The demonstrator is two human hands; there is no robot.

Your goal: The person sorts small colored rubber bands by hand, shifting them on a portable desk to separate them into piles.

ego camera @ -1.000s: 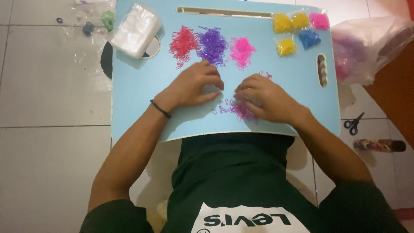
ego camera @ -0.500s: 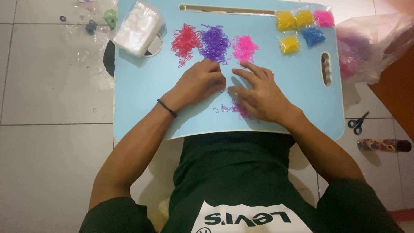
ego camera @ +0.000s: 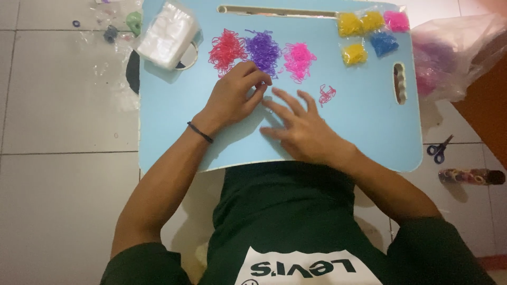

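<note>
our left hand [ego camera: 232,97] pinches shut at the purple band pile [ego camera: 262,50]; right hand [ego camera: 303,129] flat, open; bands look light, stretchy, tangly; we'd nip single loops.

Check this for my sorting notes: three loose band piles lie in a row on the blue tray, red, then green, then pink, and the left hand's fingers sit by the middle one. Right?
Not quite. The head view shows the middle pile is purple, not green. The rest holds: the red pile and pink pile flank it on the blue tray, and the left hand has its fingers at the purple pile's lower edge.
</note>
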